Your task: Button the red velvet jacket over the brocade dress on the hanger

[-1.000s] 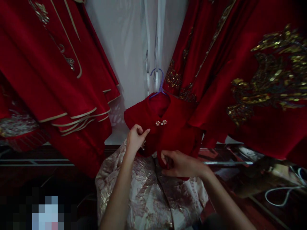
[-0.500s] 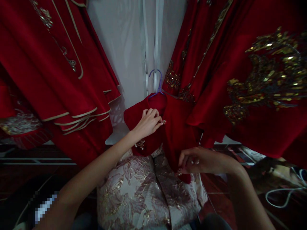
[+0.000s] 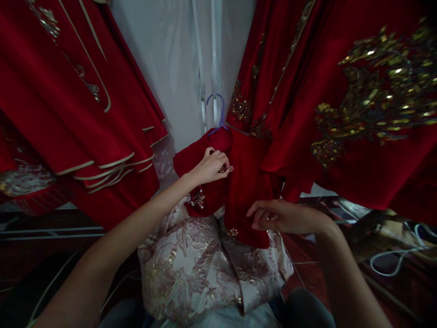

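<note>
A small red jacket [image 3: 251,182] with an open front hangs on a purple hanger [image 3: 221,114] before me. My left hand [image 3: 212,166] is closed over its front edge, thumb and fingers pinching a small beaded ornament [image 3: 226,169]. Below that wrist, a beaded tassel [image 3: 198,198] dangles on the jacket's left panel. Another pearly flower ornament [image 3: 232,232] sits at the lower corner of the right panel. Over that panel my right hand [image 3: 269,216] hovers, fingers loosely bent and apart, with nothing seen in them. Its contact with the cloth is unclear.
Beneath the jacket lies a pale brocade garment [image 3: 191,269] with a floral pattern. Red garments with cream piping [image 3: 112,114] hang at left, and a red one with gold sequins [image 3: 372,95] at right. White cabinet doors [image 3: 164,50] stand behind. A white cord [image 3: 385,269] loops at right.
My right hand has let go of the jacket's lower right corner and risen slightly, so the flower ornament there shows. My left hand stays at the front edge. The view has shifted a little.
</note>
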